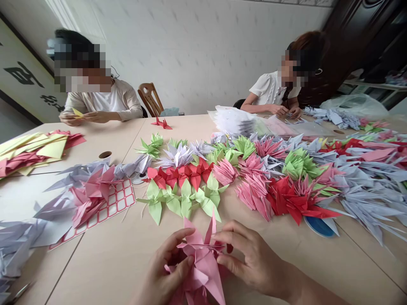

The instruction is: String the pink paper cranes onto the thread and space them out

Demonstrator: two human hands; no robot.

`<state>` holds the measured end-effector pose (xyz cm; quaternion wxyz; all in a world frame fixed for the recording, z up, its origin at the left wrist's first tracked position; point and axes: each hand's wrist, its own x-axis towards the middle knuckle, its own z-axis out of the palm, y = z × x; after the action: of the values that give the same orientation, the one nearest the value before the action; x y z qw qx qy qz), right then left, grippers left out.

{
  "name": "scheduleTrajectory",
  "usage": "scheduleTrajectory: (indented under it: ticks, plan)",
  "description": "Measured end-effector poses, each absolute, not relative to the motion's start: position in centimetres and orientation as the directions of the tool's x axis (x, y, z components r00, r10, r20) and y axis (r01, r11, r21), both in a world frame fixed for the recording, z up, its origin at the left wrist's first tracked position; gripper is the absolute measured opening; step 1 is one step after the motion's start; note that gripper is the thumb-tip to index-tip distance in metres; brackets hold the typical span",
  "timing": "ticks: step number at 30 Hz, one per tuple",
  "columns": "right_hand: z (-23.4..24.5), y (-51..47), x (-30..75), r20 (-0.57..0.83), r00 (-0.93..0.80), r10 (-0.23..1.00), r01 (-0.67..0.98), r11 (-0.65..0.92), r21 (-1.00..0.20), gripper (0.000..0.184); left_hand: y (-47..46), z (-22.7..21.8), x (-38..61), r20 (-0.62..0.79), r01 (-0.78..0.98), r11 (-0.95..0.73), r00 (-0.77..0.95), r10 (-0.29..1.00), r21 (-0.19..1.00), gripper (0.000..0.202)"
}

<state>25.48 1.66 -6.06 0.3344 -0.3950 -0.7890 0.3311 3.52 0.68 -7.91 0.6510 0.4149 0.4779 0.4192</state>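
Observation:
At the table's near edge I hold pink folded paper cranes (202, 262), bunched together with points sticking up and down. My left hand (173, 260) pinches them from the left, thumb in front. From the right, the fingers and thumb of my right hand (246, 256) close on the bunch's edge; the fingertips are partly hidden by paper. Just beyond my hands stands a row of light green paper cranes (186, 199), with a row of red paper cranes (182, 176) behind it. Pink bundles (252, 192) lie to the right of these rows.
Lavender bundles (365, 207) spread along the right side. Pink folded pieces (90, 195) rest on a red-and-white label sheet (111, 207) at left. Yellow folded paper (34, 146) lies far left. Two people sit across the table, near a stack of plastic bags (233, 120).

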Motion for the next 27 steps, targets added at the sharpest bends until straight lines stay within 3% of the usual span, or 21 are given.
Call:
scheduleTrajectory:
  ticks: [4,7,12,19,27]
  plan:
    - [-5.9,1.7,25.5,0.137,-0.496,0.857,0.465,0.396,-0.792,0.031,0.6,-8.1,3.2,-0.239,-0.099,0.261,0.189,0.952,0.960,0.041]
    - [-5.7,1.8,25.4,0.083,-0.501,0.861,0.511,0.373,-0.774,0.023,0.6,-8.1,2.9,-0.211,-0.019,0.220,0.216,0.953,0.975,0.039]
    - [-5.2,1.9,25.2,0.183,-0.464,0.867,0.547,0.443,-0.711,0.006,0.9,-7.5,2.6,-0.206,0.138,0.175,0.252,0.946,0.975,0.033]
    - [-5.5,1.6,25.4,0.385,-0.426,0.819,0.506,0.568,-0.649,0.007,1.0,-6.9,2.8,-0.121,0.206,0.067,0.262,0.957,0.976,0.022]
    - [-5.4,1.8,25.6,0.310,-0.427,0.849,0.530,0.513,-0.675,0.005,0.8,-7.6,2.6,-0.035,0.269,-0.041,0.271,0.962,0.962,0.012]
